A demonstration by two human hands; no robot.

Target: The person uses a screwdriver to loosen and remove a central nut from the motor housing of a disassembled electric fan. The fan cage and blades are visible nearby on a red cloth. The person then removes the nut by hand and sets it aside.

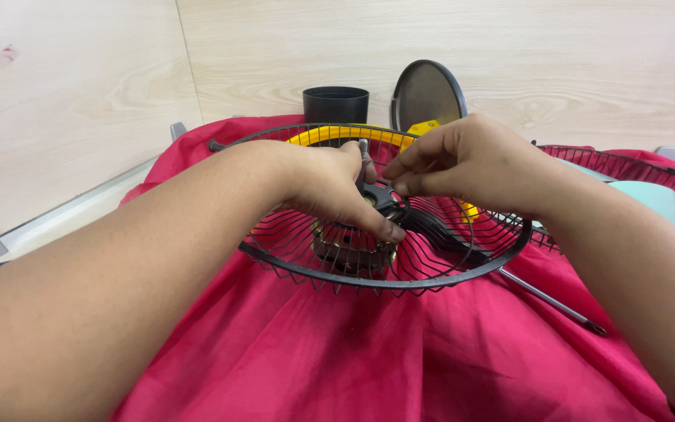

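A black wire fan guard (pixel 431 270) lies on a red cloth (pixel 337 352), with the fan motor (pixel 345 250) seated under its centre and a metal shaft (pixel 363 148) sticking up. My left hand (pixel 330 184) grips the hub around the shaft from the left. My right hand (pixel 462 160) pinches a small part at the hub, fingertips meeting beside the shaft. What the fingers hold is too small to tell.
A second wire guard (pixel 634 168) with pale blue fan blades (pixel 662 199) lies at the right. A black cylinder (pixel 336 104), a round dark disc (pixel 427 94) and a yellow part (pixel 330 135) stand at the back. A screwdriver (pixel 548 301) lies under the guard's right edge.
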